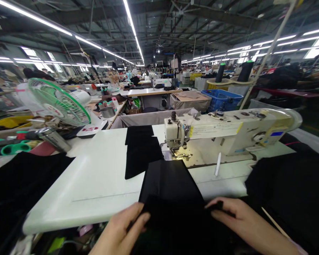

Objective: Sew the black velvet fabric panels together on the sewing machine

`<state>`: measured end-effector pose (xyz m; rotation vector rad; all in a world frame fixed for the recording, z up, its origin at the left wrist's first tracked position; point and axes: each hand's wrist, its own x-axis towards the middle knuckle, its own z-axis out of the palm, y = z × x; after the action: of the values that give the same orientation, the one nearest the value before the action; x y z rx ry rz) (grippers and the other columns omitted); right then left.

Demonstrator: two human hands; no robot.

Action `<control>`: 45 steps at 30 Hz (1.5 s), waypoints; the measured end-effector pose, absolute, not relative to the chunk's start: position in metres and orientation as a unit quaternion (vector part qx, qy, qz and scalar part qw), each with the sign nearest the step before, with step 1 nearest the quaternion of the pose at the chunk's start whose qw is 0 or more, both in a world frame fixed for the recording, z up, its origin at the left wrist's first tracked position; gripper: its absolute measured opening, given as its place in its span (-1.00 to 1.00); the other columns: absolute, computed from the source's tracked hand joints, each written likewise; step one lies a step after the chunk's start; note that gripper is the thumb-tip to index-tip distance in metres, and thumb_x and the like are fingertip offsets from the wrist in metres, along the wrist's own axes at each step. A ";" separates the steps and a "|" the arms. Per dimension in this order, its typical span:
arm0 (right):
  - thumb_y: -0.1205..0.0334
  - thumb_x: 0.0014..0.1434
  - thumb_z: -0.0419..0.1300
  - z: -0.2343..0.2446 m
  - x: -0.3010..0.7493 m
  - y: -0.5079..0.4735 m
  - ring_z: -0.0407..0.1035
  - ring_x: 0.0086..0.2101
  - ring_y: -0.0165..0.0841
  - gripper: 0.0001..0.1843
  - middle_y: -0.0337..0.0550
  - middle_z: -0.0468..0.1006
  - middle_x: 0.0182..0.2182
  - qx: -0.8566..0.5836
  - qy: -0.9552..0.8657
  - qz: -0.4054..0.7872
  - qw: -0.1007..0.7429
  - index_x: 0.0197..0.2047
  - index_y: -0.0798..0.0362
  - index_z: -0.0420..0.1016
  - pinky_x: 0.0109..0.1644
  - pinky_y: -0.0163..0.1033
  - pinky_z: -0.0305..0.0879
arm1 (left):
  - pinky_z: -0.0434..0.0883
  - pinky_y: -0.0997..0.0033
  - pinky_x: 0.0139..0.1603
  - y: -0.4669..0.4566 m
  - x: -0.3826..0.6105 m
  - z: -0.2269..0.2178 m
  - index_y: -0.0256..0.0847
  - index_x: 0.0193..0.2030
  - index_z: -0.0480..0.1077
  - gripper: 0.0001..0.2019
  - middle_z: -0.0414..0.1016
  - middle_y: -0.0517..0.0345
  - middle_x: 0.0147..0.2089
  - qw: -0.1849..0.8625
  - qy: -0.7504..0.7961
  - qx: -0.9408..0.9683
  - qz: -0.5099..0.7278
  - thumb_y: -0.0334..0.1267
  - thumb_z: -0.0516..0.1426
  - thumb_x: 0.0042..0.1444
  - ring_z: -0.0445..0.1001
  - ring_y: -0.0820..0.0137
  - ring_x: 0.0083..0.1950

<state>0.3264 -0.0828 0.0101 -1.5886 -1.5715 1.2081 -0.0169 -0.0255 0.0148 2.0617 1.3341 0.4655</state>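
A piece of black fabric [172, 182] hangs over the front edge of the sewing table, its far end lying just short of the needle area. My left hand [124, 226] pinches its left edge between thumb and fingers. On the opposite edge, my right hand [234, 214] has thumb and fingers closed on the cloth. Behind it stands a white sewing machine [210, 132], its lamp lighting the presser foot [181, 155]. More black fabric pieces [140, 156] lie flat to the left of the needle. The lower part of the held cloth merges into dark shadow.
A white pen-like stick [218, 164] stands on the table [95, 177] right of the cloth. Black fabric heaps [289, 191] flank the right side. At left are a green-rimmed fan [60, 101], a metal flask [53, 139] and thread spools [12, 148]. A blue crate [223, 99] sits behind the machine.
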 end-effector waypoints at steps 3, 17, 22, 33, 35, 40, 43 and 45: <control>-0.02 0.24 0.12 -0.005 0.310 -0.039 0.38 -0.46 -0.27 -0.67 -0.25 0.47 -0.53 -0.631 -0.607 0.345 0.339 -0.45 0.00 0.43 -0.39 -0.25 0.30 | 0.49 0.27 -0.19 0.014 0.014 0.024 -0.10 -0.19 0.41 -0.67 0.59 0.07 -0.29 0.201 0.571 0.784 0.136 -0.03 -0.10 0.37 0.59 0.20 -0.27; 0.33 -0.02 0.25 -0.046 0.273 0.051 0.33 -0.37 -0.19 -0.84 -0.18 0.40 -0.48 -0.671 -0.604 0.207 0.378 -0.50 -0.04 0.31 -0.18 -0.08 0.25 | 0.40 0.13 0.01 0.087 0.039 -0.011 -0.23 -0.11 0.36 -0.88 0.39 -0.13 -0.04 0.099 0.647 0.747 0.114 -0.37 0.09 0.22 0.41 0.08 0.03; 0.14 0.08 0.17 -0.047 0.270 0.040 0.43 -0.30 -0.19 -0.88 -0.12 0.50 -0.39 -0.626 -0.584 0.245 0.456 -0.41 -0.05 0.30 -0.12 -0.08 0.35 | 0.40 0.25 0.01 0.090 0.035 -0.019 -0.16 -0.31 0.26 -0.81 0.38 0.10 -0.24 0.184 0.609 0.745 0.201 -0.55 0.06 0.06 0.43 0.28 -0.13; -0.06 -0.01 0.42 -0.040 0.306 -0.018 0.49 -0.05 -0.13 -0.55 -0.10 0.63 -0.08 -0.599 -0.397 0.378 0.584 -0.10 -0.01 0.58 -0.01 -0.21 0.45 | 0.35 0.26 0.12 0.047 0.022 0.004 -0.20 -0.05 0.51 -0.65 0.57 0.09 -0.06 0.619 0.409 0.560 0.369 -0.40 0.21 -0.04 0.48 0.25 0.03; -0.09 -0.02 0.42 -0.033 0.314 -0.026 0.50 -0.07 -0.16 -0.59 -0.12 0.63 -0.13 -0.609 -0.420 0.342 0.580 -0.18 -0.01 0.61 -0.03 -0.30 0.44 | 0.32 0.21 0.17 0.045 0.024 0.004 -0.21 -0.17 0.57 -0.76 0.59 0.06 -0.06 0.634 0.397 0.552 0.368 -0.36 0.25 -0.03 0.49 0.19 0.05; -0.06 -0.07 0.44 -0.005 0.325 -0.043 0.54 -0.10 -0.17 -0.66 -0.12 0.66 -0.20 -0.622 -0.460 0.275 0.571 -0.28 -0.02 0.66 -0.13 -0.40 0.47 | 0.25 0.13 0.30 0.044 0.031 0.004 -0.18 -0.30 0.63 -0.85 0.47 -0.02 0.21 0.585 0.361 0.611 0.393 -0.16 0.31 0.08 0.39 0.06 0.24; -0.04 -0.15 0.45 0.013 0.325 -0.050 0.56 -0.09 -0.11 -0.69 -0.08 0.68 -0.22 -0.621 -0.473 0.245 0.575 -0.37 -0.04 0.67 -0.24 -0.40 0.51 | 0.21 0.12 0.35 0.043 0.038 0.008 -0.15 -0.23 0.65 -0.82 0.43 -0.01 0.27 0.577 0.327 0.637 0.393 -0.13 0.28 0.13 0.34 0.04 0.31; -0.03 -0.22 0.47 0.022 0.325 -0.054 0.57 -0.10 -0.05 -0.70 -0.05 0.69 -0.22 -0.626 -0.470 0.239 0.574 -0.42 -0.06 0.67 -0.31 -0.37 0.53 | 0.29 0.13 0.29 0.042 0.042 0.009 -0.16 -0.19 0.65 -0.79 0.51 -0.02 0.17 0.582 0.332 0.618 0.412 -0.12 0.26 0.16 0.40 0.06 0.24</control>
<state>0.3246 -0.0541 0.0223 -1.4665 -1.1013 0.5608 0.0425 0.0418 0.0089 1.4427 0.7752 0.9619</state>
